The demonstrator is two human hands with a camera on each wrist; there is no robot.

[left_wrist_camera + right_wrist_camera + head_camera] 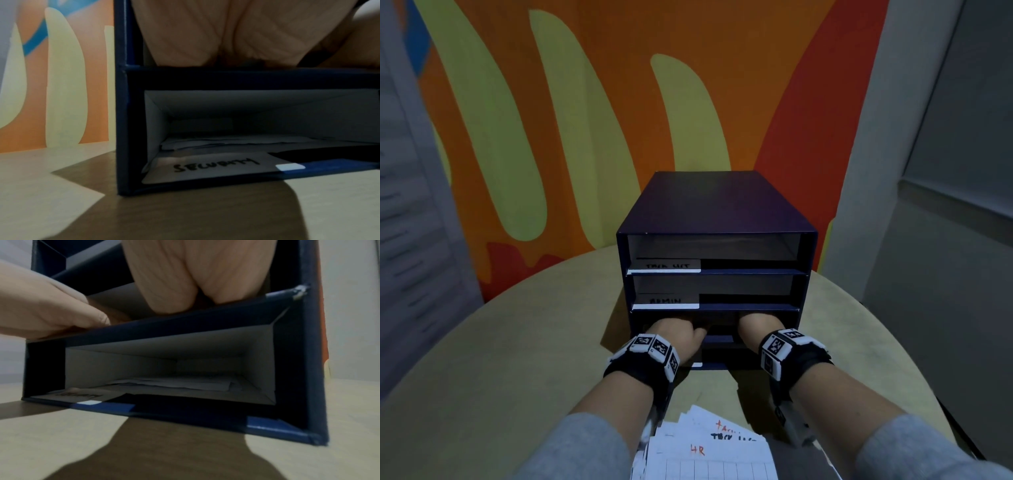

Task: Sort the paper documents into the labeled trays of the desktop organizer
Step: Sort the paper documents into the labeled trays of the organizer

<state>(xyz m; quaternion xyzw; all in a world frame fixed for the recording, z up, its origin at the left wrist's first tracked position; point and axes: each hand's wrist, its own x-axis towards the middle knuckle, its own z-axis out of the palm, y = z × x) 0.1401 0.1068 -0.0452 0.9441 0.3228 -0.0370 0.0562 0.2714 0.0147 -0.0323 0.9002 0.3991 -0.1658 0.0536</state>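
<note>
A dark blue organizer (717,205) with several stacked trays stands on the round table (500,342). Its upper trays carry white labels, "TASK LIST" (667,265) and "ADMIN" (666,300). My left hand (676,334) and right hand (756,325) both reach into the third tray, and their fingers are hidden inside it. The wrist views show only the heels of the left hand (205,32) and right hand (195,272) on that tray's front edge. The bottom tray, labelled "SECURITY" (213,165), holds a few sheets (174,384). A stack of handwritten documents (709,448) lies between my forearms.
An orange, yellow and red patterned wall (585,120) rises just behind the table. A grey wall (928,240) stands to the right. Bare tabletop lies on both sides of the organizer.
</note>
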